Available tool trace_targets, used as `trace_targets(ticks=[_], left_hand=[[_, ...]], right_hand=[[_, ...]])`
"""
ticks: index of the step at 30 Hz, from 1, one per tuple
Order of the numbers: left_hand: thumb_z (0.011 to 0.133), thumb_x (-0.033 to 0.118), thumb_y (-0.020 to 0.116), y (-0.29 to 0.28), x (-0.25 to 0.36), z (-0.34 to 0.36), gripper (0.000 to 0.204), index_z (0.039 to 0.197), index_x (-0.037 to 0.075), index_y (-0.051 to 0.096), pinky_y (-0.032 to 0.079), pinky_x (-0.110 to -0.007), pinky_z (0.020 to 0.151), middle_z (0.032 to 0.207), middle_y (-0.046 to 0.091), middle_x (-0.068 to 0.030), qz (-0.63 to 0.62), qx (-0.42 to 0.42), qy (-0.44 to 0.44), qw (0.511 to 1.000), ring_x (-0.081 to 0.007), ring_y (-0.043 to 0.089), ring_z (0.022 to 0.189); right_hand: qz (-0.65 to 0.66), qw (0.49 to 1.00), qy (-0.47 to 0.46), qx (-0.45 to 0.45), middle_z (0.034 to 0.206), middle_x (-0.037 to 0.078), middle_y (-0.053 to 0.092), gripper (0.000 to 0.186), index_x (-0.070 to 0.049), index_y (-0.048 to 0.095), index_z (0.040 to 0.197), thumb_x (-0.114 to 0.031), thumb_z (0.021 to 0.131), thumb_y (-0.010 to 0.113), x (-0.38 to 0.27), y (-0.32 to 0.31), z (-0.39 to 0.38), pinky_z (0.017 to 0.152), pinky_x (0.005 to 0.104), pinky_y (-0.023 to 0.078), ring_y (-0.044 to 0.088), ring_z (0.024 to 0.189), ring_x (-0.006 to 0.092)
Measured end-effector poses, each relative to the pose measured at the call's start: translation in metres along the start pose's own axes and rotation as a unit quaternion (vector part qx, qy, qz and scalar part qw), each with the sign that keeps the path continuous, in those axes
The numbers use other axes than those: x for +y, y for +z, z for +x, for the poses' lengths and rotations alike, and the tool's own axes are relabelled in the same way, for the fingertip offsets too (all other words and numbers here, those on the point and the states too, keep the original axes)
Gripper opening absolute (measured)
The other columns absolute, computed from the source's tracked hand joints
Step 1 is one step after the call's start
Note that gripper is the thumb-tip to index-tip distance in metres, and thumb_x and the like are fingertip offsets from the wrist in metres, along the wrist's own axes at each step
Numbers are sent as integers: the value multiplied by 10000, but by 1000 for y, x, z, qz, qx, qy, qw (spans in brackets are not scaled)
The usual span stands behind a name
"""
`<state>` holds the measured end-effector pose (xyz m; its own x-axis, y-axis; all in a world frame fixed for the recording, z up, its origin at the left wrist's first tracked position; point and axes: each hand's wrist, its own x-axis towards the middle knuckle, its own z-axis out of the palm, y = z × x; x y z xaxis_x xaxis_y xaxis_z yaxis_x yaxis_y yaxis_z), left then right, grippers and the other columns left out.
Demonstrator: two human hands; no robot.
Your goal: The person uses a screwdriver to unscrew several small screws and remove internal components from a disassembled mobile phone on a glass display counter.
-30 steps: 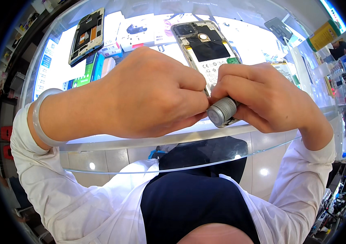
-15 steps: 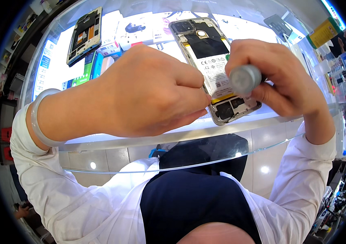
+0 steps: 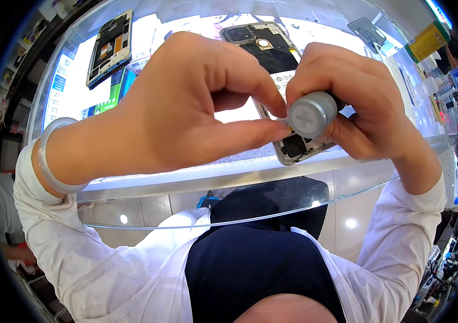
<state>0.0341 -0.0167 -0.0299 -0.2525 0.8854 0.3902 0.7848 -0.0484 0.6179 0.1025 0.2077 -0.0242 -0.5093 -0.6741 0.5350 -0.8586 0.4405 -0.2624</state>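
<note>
A phone without its back cover (image 3: 272, 54) lies slanted on the lit glass counter, its inner parts showing. Over its lower half both hands block much of the battery. My right hand (image 3: 355, 97) is wrapped around a screwdriver (image 3: 310, 116), whose grey round end with a plus mark faces up; its tip is hidden. My left hand (image 3: 202, 102) is beside it, thumb and forefinger stretched toward the screwdriver with a gap between the fingertips. Nothing is visible between them.
Another opened phone (image 3: 111, 48) lies at the counter's far left, beside a green and blue box (image 3: 118, 89). A yellow and green container (image 3: 428, 42) and plastic bottles (image 3: 457, 78) stand at the right. Someone in white (image 3: 4, 207) is at the left edge.
My left thumb and forefinger have parted from a pinch at the phone's edge and moved toward the screwdriver. The right hand has shifted slightly left and the screwdriver has tilted. Someone has appeared at left.
</note>
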Motion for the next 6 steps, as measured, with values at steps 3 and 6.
trace_targets(ticks=[3, 6], left_hand=[[778, 30, 785, -8, 7, 4, 208, 962, -18, 702, 351, -189, 506, 659, 552, 32, -240, -41, -202, 949, -13, 442, 564], [781, 38, 793, -6, 6, 6, 259, 1014, -25, 698, 394, -170, 543, 739, 637, 0, -346, -26, -249, 904, -14, 504, 600]], right_hand=[[-39, 999, -18, 25, 784, 75, 631, 164, -19, 647, 880, -87, 739, 698, -2, -2, 1, 573, 308, 433, 584, 667, 219], [-65, 997, -23, 39, 790, 77, 643, 147, -19, 662, 871, -85, 743, 694, -5, -5, 2, 581, 300, 442, 591, 672, 213]])
